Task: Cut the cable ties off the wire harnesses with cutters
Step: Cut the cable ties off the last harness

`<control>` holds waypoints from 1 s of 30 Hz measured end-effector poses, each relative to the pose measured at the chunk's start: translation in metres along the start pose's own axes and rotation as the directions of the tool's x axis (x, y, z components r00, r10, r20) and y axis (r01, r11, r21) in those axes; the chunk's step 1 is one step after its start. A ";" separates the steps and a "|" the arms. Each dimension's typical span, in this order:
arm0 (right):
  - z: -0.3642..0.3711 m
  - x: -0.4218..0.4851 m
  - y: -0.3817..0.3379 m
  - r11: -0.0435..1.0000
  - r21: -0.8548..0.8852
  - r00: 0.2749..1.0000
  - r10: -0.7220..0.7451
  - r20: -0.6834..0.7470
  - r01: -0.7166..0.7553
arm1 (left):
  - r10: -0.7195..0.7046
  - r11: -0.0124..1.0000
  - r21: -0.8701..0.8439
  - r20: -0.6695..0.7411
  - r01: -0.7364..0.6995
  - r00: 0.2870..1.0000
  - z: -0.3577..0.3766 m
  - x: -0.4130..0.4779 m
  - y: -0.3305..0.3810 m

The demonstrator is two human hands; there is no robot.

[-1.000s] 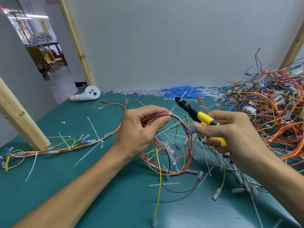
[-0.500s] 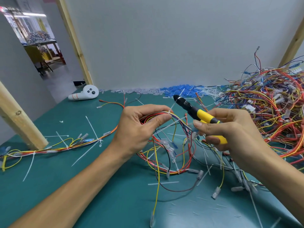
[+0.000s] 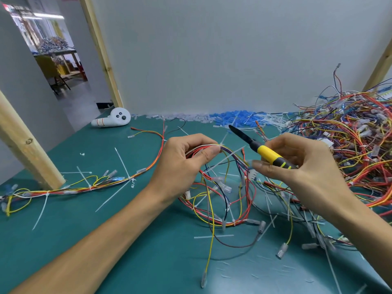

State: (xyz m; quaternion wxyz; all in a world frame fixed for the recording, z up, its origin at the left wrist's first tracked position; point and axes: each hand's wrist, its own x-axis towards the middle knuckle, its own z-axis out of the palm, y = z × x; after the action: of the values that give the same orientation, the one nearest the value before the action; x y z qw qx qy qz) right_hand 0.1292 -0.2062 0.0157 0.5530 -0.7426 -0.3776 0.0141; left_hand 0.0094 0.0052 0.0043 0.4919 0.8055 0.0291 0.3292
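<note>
A wire harness (image 3: 225, 148) is pinched between the thumb and curled fingers of the left hand (image 3: 180, 166), held just above the green table (image 3: 106, 230), its loops trailing down onto it. The cutters (image 3: 265, 152) are gripped in the curled fingers of the right hand (image 3: 303, 166), tip pointing away, clear of the wires. For a clean cut, the white cable tie (image 3: 221, 142) beside the left thumb should be separated from the wires, so that only plastic is taken between the blades.

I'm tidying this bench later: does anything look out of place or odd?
A white handheld controller lies at the far left of the green table, unrelated to wire work. Loose cable ties are strewn across it, which fits the cutting job.
</note>
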 end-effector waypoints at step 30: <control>-0.001 0.001 0.019 0.859 -0.363 0.928 -0.295 0.227 0.362 | 0.141 0.964 0.238 -0.077 -0.119 0.987 0.006 -0.008 0.002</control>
State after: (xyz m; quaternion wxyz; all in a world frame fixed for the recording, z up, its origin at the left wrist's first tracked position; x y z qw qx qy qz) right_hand 0.1406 -0.2082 0.0007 0.3517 -0.7601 -0.5377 -0.0971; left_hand 0.0058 -0.0032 0.0001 0.3697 0.8413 0.0373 0.3926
